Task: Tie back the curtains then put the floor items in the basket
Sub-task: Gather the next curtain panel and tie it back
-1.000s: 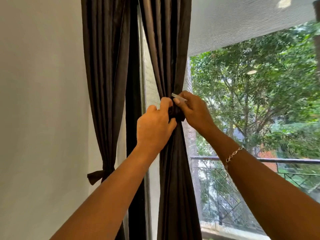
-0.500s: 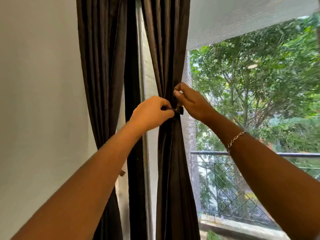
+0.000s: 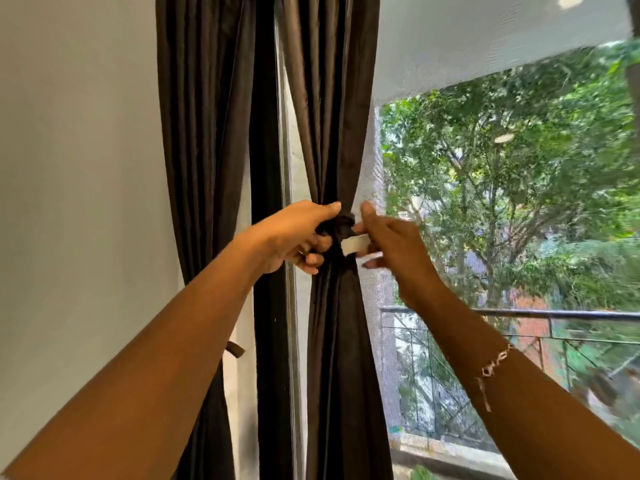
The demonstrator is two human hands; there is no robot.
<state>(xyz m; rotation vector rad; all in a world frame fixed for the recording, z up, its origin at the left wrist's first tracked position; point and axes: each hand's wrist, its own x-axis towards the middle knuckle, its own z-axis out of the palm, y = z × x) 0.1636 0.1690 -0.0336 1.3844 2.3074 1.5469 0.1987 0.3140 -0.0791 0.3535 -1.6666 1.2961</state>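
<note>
Left hand fingers curl round the brown curtain at its tieback knot, right hand fingers pinch the white tab beside it, second curtain hanging left of them.

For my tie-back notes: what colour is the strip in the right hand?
The strip is white, against the dark brown curtain; head view shows it.

Only one view exists, from the person's head. It faces forward toward the curtain and the window on its right, very near: both forearms enter from the lower edge, and the left hand and right hand meet at the tie-back in the centre.
</note>
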